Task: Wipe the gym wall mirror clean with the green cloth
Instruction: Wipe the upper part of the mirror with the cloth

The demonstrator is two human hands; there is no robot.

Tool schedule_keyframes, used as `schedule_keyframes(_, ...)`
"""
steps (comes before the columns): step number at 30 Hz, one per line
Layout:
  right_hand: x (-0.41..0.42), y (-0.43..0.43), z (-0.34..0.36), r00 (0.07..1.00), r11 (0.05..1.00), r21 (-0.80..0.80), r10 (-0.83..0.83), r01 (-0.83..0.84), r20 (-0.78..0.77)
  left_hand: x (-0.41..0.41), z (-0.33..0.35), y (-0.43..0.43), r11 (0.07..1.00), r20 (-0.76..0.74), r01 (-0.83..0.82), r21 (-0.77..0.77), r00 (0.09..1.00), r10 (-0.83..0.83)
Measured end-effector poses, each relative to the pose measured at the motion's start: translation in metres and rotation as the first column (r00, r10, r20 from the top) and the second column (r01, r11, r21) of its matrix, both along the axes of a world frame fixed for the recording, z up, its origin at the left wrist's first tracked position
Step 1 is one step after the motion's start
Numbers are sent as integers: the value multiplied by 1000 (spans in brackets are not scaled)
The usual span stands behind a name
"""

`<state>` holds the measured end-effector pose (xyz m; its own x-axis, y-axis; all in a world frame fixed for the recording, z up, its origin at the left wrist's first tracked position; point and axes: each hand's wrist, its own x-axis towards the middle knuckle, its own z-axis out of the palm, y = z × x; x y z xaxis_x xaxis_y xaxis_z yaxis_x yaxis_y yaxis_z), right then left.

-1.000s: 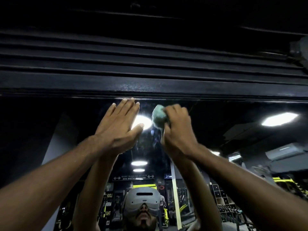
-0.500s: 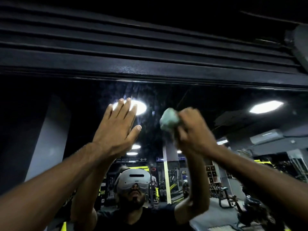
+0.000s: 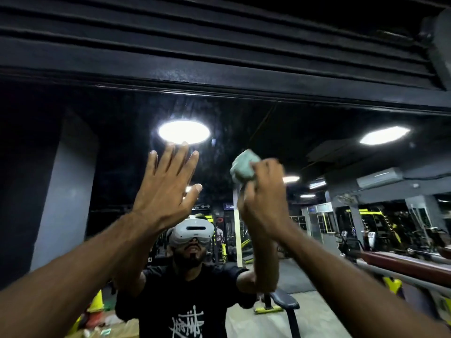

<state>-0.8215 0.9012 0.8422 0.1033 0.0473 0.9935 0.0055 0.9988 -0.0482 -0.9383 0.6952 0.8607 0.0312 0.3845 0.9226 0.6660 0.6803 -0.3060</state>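
My right hand is curled tight round the wadded pale green cloth, which bulges out above my knuckles and sits against the upper part of the large gym wall mirror, right of the middle. My left hand has its fingers straight and spread, the palm turned to the glass just beside the cloth. It looks to be resting flat on the glass as a brace, though I cannot be sure it touches. By my reckoning the job is at an early or middle stage. Around the bright round reflected ceiling light a fine haze of specks shows on the glass, so that patch wants more passes, and I cannot judge the dark stretches to either side. Everything below my arms reflects sharply enough, but whether it has been wiped I cannot tell. The edge that matters is the wide black ribbed frame running across the top. The cloth is a little below it, with room to stroke upward until the knuckles meet its lip. There is open glass sideways both ways, except that my bracing hand blocks the leftward path, so I would lift it first. Low on my right is a reddish-brown padded bar, and I cannot tell whether it is real or only reflected.
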Motion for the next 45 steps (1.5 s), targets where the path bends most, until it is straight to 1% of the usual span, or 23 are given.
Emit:
schedule_keyframes(2, 6, 2, -37, 984, 968, 252, -21, -25, 179, 0, -5, 1, 1000, 14, -8, 0, 1000, 8)
schedule_keyframes(4, 28, 30, -24, 966, 925, 380, -124, 30, 228, 3, -15, 1, 1000, 27, -20, 1, 999, 20)
schedule_keyframes(6, 40, 53, 2, 993, 986, 151, -87, 74, 79, 4, -28, 2, 999, 32, -49, -17, 998, 50)
schedule_keyframes(8, 31, 40, -9, 999, 993, -121, 0, -5, -36, 3, -36, 2, 997, 37, -66, -35, 997, 67)
schedule_keyframes(9, 21, 22, -28, 1000, 995, -100, 16, -17, -7, 2, -39, 2, 997, 33, -68, -36, 997, 69)
schedule_keyframes(11, 13, 4, -66, 989, 990, 137, -3, -18, 149, 3, -43, 2, 997, 35, -68, -38, 997, 69)
schedule_keyframes(13, 25, 17, -58, 970, 961, 276, -53, -15, 237, 5, -46, 2, 997, 47, -68, -37, 996, 70)
schedule_keyframes(15, 31, 33, -23, 988, 986, 159, -67, 44, 139, 5, -49, 3, 996, 56, -76, -43, 995, 79)
schedule_keyframes(17, 27, 22, -11, 1000, 997, -71, 8, -7, 15, 5, -49, 0, 995, 46, -85, -58, 995, 88)
schedule_keyframes(18, 20, 6, -18, 999, 995, -92, 35, -32, 24, 5, -48, -3, 994, 36, -89, -71, 995, 91)
schedule_keyframes(22, 18, 0, -37, 970, 960, 277, -41, -28, 240, 2, -22, -17, 995, 38, -87, -51, 995, 89)
schedule_keyframes(24, 25, 20, 13, 987, 981, 190, -71, 44, 142, -3, 1, -26, 998, 66, -64, 28, 996, 62)
schedule_keyframes(27, 18, 10, 56, 995, 992, -126, -32, 20, -91, -8, 27, -36, 996, 25, -88, -8, 996, 89)
schedule_keyframes(28, 7, -7, 52, 996, 994, -109, -12, 3, -84, -10, 33, -38, 994, 10, -103, -37, 995, 104)
schedule_keyframes(30, -7, -29, 26, 999, 994, 103, 37, -41, 36, -10, 38, -39, 991, -11, -111, -71, 994, 110)
schedule_keyframes(32, -3, -18, 28, 990, 956, 291, -8, -34, 142, -12, 37, -39, 995, -29, -80, -57, 997, 78)
schedule_keyframes(33, 1, -7, 46, 994, 959, 284, -34, 1, 108, -13, 39, -40, 997, -37, -62, -52, 998, 60)
schedule_keyframes(37, -8, -8, 111, 981, 993, -117, -2, -21, -195, -20, 70, -56, 999, -23, -34, 2, 999, 34)
schedule_keyframes(38, -21, -25, 104, 984, 996, -84, -3, -12, -179, -23, 81, -61, 1000, -21, -29, 2, 999, 29)
schedule_keyframes(40, -35, -45, 73, 997, 987, 163, 18, -6, -75, -25, 97, -68, 1000, -41, -18, -12, 999, 17)
schedule_keyframes(42, -27, -37, 73, 1000, 953, 303, 8, -14, 21, -28, 104, -72, 1000, -57, -13, -23, 998, 11)
schedule_keyframes(43, -21, -31, 91, 1000, 955, 295, -25, 22, 6, -29, 106, -72, 1000, -61, -5, -26, 998, 3)
schedule_keyframes(45, -19, -23, 131, 993, 989, 129, -59, 72, -105, -31, 106, -72, 1000, -59, 13, -25, 998, -15)
